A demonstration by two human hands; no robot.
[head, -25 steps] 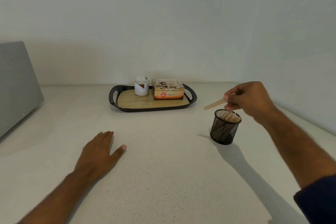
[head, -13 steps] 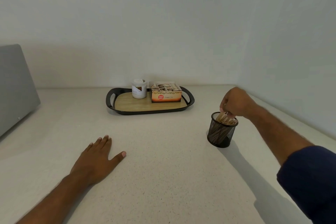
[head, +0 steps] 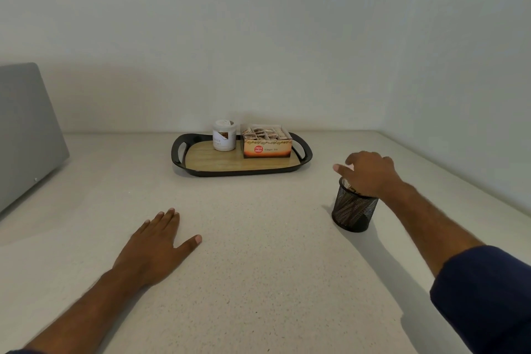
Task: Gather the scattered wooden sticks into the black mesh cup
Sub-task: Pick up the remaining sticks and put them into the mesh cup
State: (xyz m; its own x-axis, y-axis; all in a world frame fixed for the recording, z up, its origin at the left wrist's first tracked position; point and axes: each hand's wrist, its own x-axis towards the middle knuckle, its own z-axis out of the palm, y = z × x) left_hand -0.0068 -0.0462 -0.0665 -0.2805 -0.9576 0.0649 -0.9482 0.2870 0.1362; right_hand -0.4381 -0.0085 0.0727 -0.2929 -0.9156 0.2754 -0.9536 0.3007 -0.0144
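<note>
I see the bench (head: 258, 282): matt, finely speckled, stone-like. Black mesh cup (head: 352, 210): perforated metal, dull. Tray (head: 306, 154): glossy black plastic rim, wood-grain base. Box (head: 267, 148): printed cardboard. Jar (head: 224, 139): smooth white plastic with a paper label. Sleeve (head: 488, 296): dark blue cloth. Wall (head: 287, 52): matt paint.

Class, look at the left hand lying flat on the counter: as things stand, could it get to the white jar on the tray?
Probably yes. Nothing stands on the counter between the left hand and the white jar, which sits at the tray back; it holds nothing.
</note>
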